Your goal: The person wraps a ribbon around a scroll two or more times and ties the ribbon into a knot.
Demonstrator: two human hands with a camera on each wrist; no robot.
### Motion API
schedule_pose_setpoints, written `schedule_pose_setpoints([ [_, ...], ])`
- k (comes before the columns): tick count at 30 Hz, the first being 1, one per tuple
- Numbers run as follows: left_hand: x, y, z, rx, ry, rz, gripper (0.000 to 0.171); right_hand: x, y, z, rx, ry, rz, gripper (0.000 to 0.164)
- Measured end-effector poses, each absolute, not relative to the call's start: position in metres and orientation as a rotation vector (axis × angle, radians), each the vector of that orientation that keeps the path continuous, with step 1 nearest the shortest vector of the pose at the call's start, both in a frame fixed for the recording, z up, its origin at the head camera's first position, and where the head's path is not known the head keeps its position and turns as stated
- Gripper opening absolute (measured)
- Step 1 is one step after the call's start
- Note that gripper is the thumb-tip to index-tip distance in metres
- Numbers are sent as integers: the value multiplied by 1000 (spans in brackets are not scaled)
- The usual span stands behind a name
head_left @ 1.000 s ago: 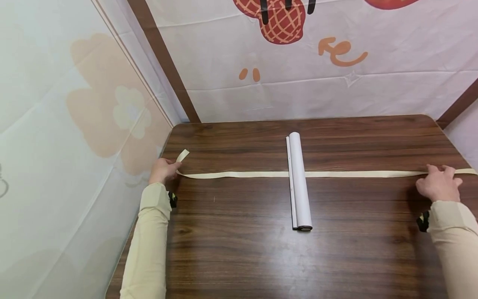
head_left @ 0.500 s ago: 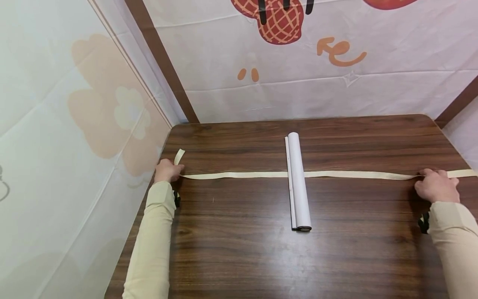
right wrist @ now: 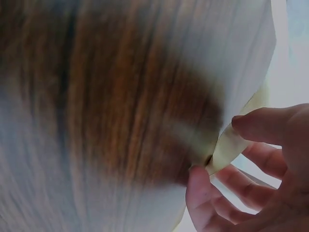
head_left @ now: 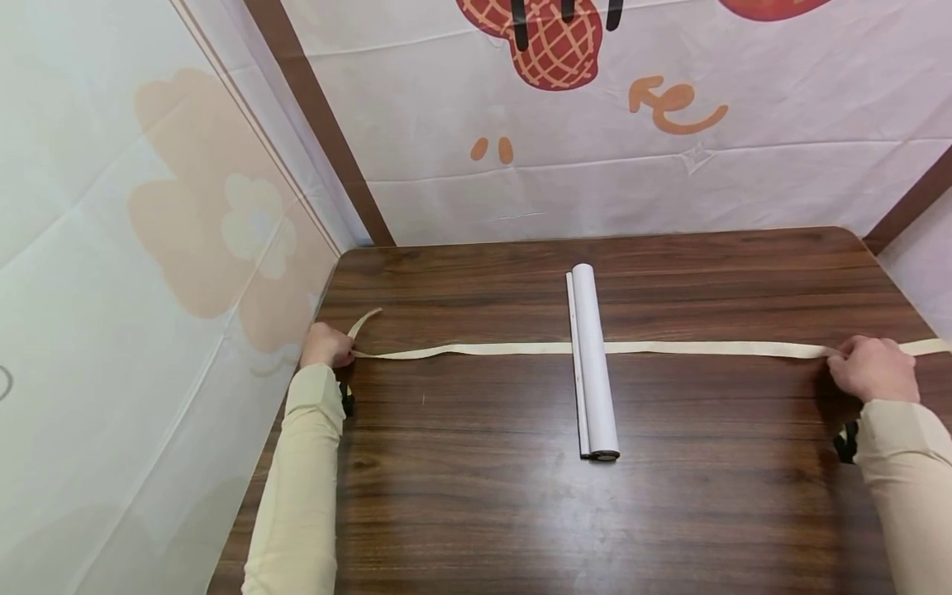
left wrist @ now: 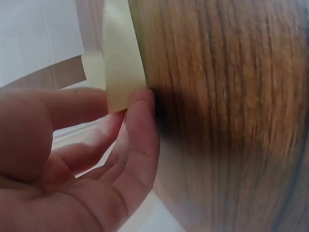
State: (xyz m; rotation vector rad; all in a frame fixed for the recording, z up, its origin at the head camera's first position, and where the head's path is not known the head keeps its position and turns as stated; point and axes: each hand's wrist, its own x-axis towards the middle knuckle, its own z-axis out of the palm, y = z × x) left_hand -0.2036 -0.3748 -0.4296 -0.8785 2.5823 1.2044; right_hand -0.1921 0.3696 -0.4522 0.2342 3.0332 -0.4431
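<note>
A long cream ribbon lies across the table, running beneath a white roll that looks like rolled paper. Near the left edge, my left hand pinches the ribbon between thumb and fingers, and a short loose tail curls up beyond it. The left wrist view shows the ribbon rising from those fingertips. On the far right, my right hand pinches the ribbon near its other end. In the right wrist view the ribbon bends between thumb and fingers. A short length continues past this hand toward the table's right edge.
The dark wood-grain table has rounded back corners. Printed white cloth hangs behind it, and another flower-printed sheet hangs close along the left side.
My right fingers, spread over the ribbon a second ago, have drawn together on it. The left hand shifted slightly right, then back, and the ribbon's loose tail has bent over. The roll stays put.
</note>
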Motion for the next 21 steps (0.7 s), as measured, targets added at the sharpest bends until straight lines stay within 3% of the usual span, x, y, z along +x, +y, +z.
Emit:
schedule_pose_setpoints([
  [4,-201,-380,-430,-957,2492,1544,29,-192,369,-452,242,3058,-474,34],
  [10,-196,-380,-423,-1109,2258,1958,4,-192,363,-451,330,3072,-562,36],
  [21,-189,-384,-423,-1125,2112,2069,8,-199,340,-443,649,2980,-750,43],
])
